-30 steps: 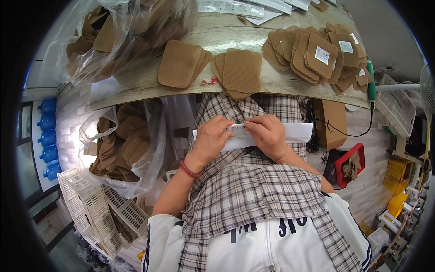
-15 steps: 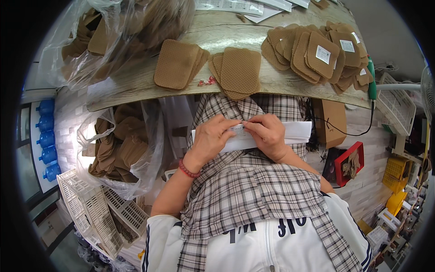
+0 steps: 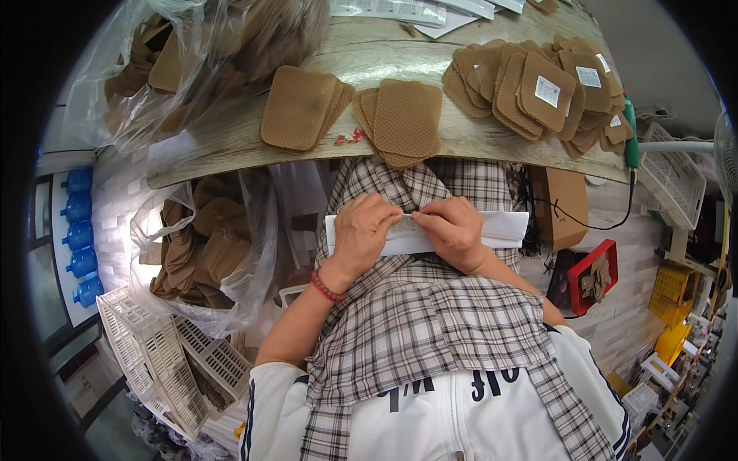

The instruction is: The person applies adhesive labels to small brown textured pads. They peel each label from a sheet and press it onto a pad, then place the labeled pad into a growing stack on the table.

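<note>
Above my lap I hold a long white label sheet (image 3: 503,227), its folded band running left to right. My left hand (image 3: 358,237) is closed on its left part, thumb and fingers pinching near the middle of its upper edge. Close beside it, my right hand (image 3: 457,232) pinches the same edge. A printed patch shows dimly between the hands, mostly covered by fingers. On the table edge just beyond lie a small stack of brown textured pads (image 3: 408,115) and another brown stack (image 3: 298,109) to its left.
Brown pads with white labels (image 3: 530,96) are heaped on the table's right (image 3: 384,58). A green-handled tool (image 3: 631,134) hangs at the right edge. Plastic bags of brown pieces (image 3: 211,253) stand left, beside white crates (image 3: 154,361). A red box (image 3: 607,265) sits at right.
The fingers of both hands have rolled over the sheet's upper edge, and the printed patch between them shows less. My left hand has turned slightly. The pads on the table have stayed put.
</note>
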The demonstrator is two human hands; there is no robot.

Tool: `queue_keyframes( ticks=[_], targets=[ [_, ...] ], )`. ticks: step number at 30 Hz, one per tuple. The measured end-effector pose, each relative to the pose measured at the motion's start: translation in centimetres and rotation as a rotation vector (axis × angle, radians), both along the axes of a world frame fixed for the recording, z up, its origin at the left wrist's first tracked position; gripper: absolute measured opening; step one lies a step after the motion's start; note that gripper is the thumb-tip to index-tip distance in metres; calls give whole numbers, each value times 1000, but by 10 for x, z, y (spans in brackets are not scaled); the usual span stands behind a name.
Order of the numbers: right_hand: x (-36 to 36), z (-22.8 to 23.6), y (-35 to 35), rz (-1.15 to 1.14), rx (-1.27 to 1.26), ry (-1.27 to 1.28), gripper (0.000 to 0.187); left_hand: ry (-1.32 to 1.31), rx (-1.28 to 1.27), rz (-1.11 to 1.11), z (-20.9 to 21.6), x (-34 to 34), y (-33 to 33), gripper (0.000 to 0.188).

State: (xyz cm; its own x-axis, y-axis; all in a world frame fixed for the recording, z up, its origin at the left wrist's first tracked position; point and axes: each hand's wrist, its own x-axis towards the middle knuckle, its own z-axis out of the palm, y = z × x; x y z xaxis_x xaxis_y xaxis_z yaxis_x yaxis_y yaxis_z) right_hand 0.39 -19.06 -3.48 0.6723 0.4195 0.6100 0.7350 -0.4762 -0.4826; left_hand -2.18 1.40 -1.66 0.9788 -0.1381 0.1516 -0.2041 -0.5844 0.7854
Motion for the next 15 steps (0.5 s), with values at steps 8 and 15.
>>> queue_keyframes(
  ticks=[8,15],
  targets=[
    [-1,1,2,14,-4,-28,18,76,22,5,3,2,0,10],
    [2,8,3,48,99,65,18,278,77,-106,18,9,22,11]
  ],
)
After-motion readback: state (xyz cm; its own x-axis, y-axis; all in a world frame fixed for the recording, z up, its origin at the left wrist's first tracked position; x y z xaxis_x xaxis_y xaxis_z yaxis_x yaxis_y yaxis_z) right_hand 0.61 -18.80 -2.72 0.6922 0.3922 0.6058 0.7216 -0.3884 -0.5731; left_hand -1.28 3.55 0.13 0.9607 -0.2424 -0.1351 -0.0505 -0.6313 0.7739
